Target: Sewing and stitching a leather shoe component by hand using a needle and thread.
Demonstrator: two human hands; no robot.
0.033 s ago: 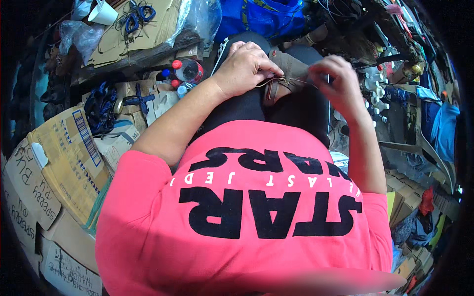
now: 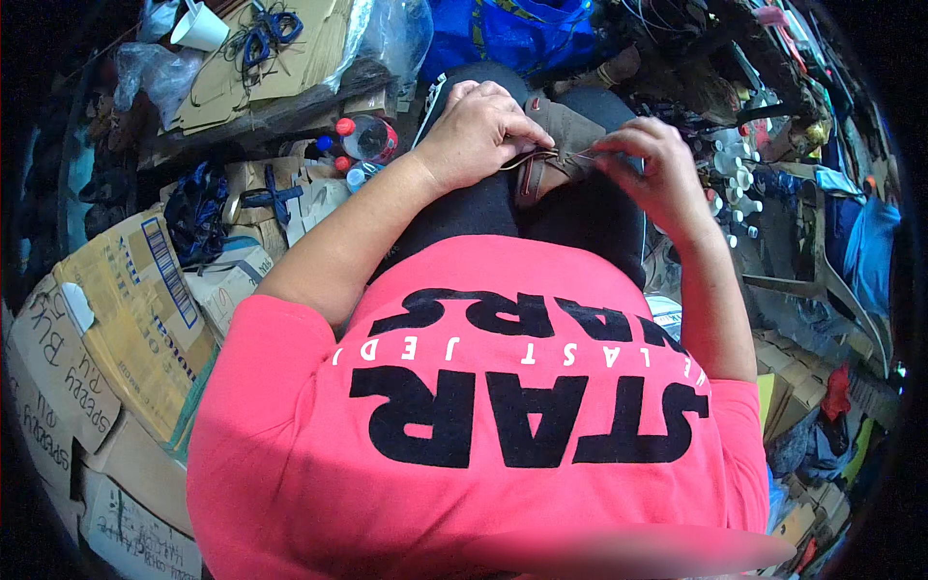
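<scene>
A brown leather piece that looks like a shoe upper (image 2: 578,133) rests across my dark-trousered thighs. At its left edge is my left hand (image 2: 480,132), fingers bent and closed on that edge and on a thin cord there. Pale thin thread (image 2: 583,156) crosses the middle of the leather toward the right. My right hand (image 2: 650,162) pinches the thread's end just off the right side of the piece. The fingertips partly hide what lies between them, so a needle cannot be made out.
Plastic bottles (image 2: 370,140) with red caps stand left of my knee. A blue bag (image 2: 517,34) lies beyond my knees. Cardboard boxes (image 2: 130,309) crowd the left side. Several small white-capped bottles (image 2: 739,179) and a bent metal bar (image 2: 822,290) are at the right.
My right hand, blurred before, has come slightly left toward the leather and now shows sharply. The left hand and the leather piece have stayed in place.
</scene>
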